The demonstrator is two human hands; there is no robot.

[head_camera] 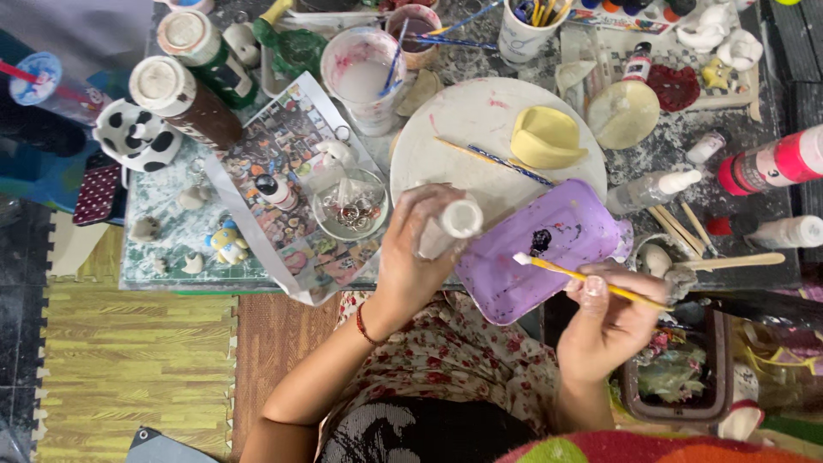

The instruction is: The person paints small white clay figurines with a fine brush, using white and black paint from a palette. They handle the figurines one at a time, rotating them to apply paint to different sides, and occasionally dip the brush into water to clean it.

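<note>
Two hands painting over a purple palette tray.
Right hand [604,321] pinches a thin, light paintbrush [591,279] mid-handle; at nine o'clock, left hand [420,249] wraps a small white, probably fragile figurine [450,225]; purple tray [566,249] between.

A craft studio: paint bottles [776,163], brush cup [531,30] and plaster figurines [137,135] crowd the table [686,137].
</note>
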